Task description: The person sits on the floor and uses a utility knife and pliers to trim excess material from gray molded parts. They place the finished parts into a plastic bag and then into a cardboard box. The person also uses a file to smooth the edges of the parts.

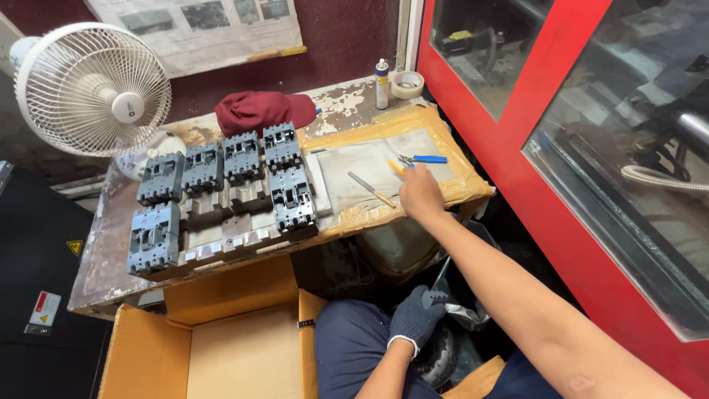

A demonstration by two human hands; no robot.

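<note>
Head view is showing the tabletop (111, 244) carrying grey breaker housings (221, 193); the right hand (419, 193) is reaching out, fingers closing on blue-handled pliers (421, 159), while the gloved left hand (415, 318) is resting curled, empty, on the lap.

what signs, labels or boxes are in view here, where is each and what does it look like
Poster: on the dark red wall behind the fan, wide pale sheet with grey pictures.
Warning sign: on the black cabinet at left, small yellow square with a black symbol.
Sticker: lower on that cabinet, white with red and yellow marks.
Cardboard box: open, brown, below the bench.
Bottle: back of the bench, slim, white, coloured label.
</note>
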